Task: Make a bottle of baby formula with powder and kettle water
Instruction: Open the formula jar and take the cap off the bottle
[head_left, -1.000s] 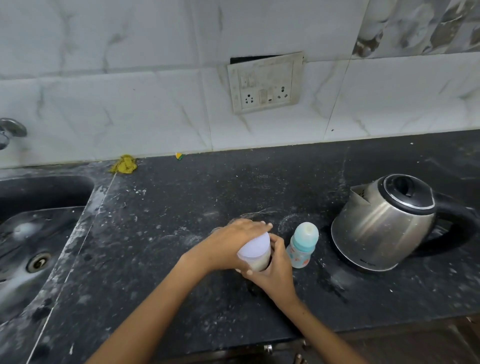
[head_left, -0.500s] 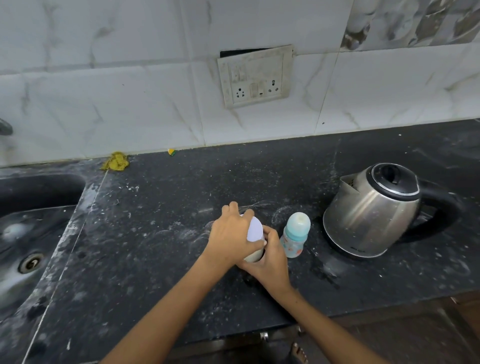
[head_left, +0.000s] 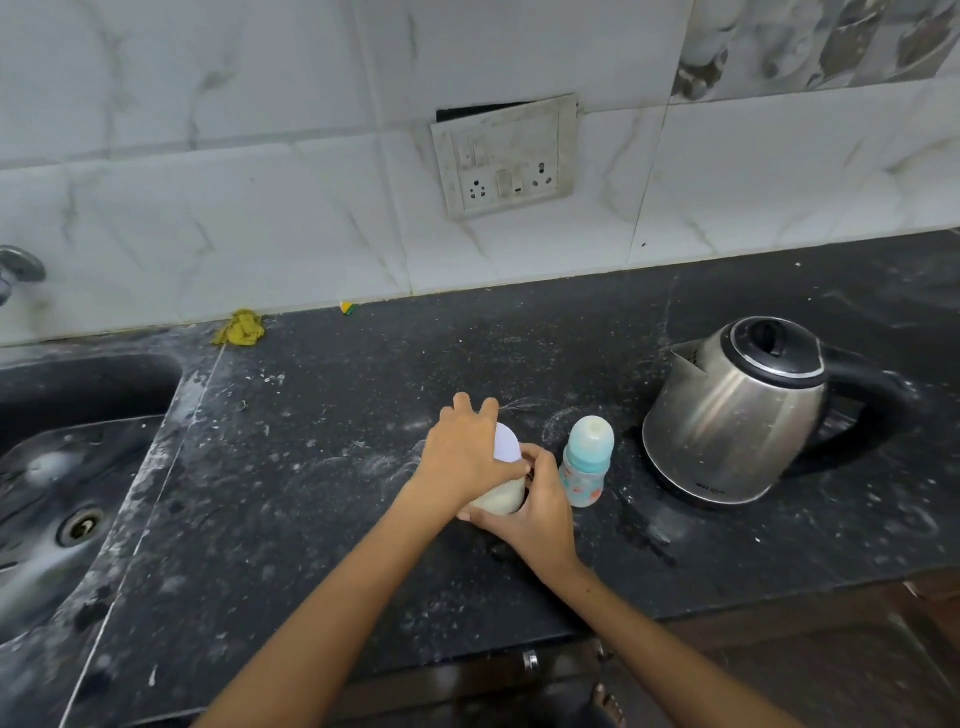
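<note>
A small cream-coloured powder container is shown standing on the dark countertop, near the front edge and left of centre. Its white lid is gripped from above by the left hand, with fingers curled over the rim, while the body is steadied from the near right side by the right hand, whose fingers are wrapped round it. The lid appears tilted, so the step in hand is judged to be the opening of the powder container; whether the lid is fully freed cannot be told. The baby bottle, capped in pale blue, is seen upright just to the right of the hands, and the steel kettle stands further right, lid closed. A sink lies at far left and a wall socket on the tiled wall behind. The next move is expected to require that the lid be set aside and the bottle uncapped before powder is measured in.
</note>
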